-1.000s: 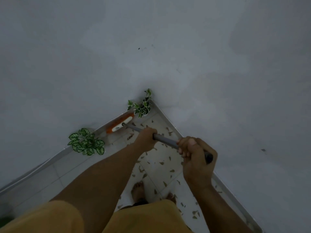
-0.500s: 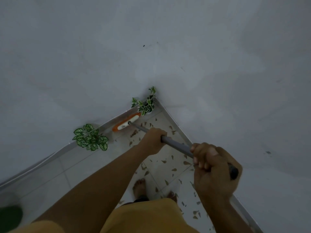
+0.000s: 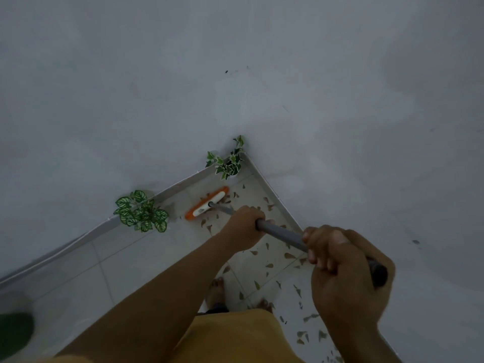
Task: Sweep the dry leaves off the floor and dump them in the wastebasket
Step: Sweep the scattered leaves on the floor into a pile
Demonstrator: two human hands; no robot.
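An orange and white broom head (image 3: 207, 203) rests on the pale tiled floor a little out from the left wall, with small brown leaves around it. Its grey handle (image 3: 281, 233) runs back toward me. My left hand (image 3: 243, 227) grips the handle lower down, and my right hand (image 3: 343, 273) grips it near the dark top end. Dry leaves (image 3: 267, 254) lie scattered over the tiles from the corner to my bare feet (image 3: 216, 290). No wastebasket is in view.
Two grey walls meet in a corner ahead. A small ivy pot (image 3: 227, 163) stands in that corner. A second leafy plant (image 3: 141, 212) stands against the left wall. A green object (image 3: 14, 334) shows at the bottom left edge.
The broom head has been pulled back from the wall's skirting toward me, dragging leaves with it. Both hands moved nearer and lower in view, still gripping the handle.
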